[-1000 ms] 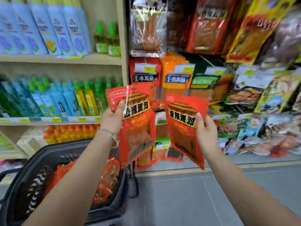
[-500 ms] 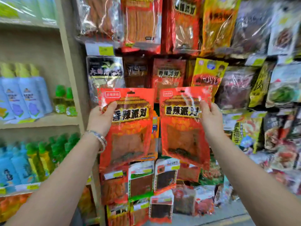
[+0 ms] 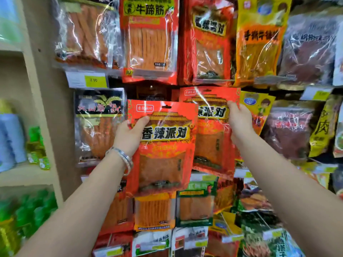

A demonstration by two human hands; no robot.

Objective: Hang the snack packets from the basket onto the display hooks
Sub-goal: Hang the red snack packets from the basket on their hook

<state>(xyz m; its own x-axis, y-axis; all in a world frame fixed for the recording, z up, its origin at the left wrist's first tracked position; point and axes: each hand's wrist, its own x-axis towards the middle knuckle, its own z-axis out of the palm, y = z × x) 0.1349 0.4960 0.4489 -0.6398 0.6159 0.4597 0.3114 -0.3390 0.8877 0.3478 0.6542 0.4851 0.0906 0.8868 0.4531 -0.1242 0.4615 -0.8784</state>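
I hold two identical red snack packets up against the display wall. My left hand (image 3: 130,135) grips the nearer packet (image 3: 163,145) by its left edge, thumb on the front; its hang hole shows at the top. My right hand (image 3: 239,119) pinches the upper right edge of the second packet (image 3: 211,127), which sits higher and farther back, partly covered by the first. Its top lies just under the row of hanging packets of the same kind (image 3: 207,39). The hooks themselves are hidden behind packets. The basket is out of view.
Hanging snack packets cover the wall above, below and to the right. A black-topped packet (image 3: 98,123) hangs left of my left hand. A yellow price tag (image 3: 93,80) sits above it. A beige shelf upright (image 3: 46,101) and shelves with bottles stand at the left.
Both packets have risen along the display wall and the view has tilted up. The right packet now sits higher and behind the left one; the basket has dropped out of view.
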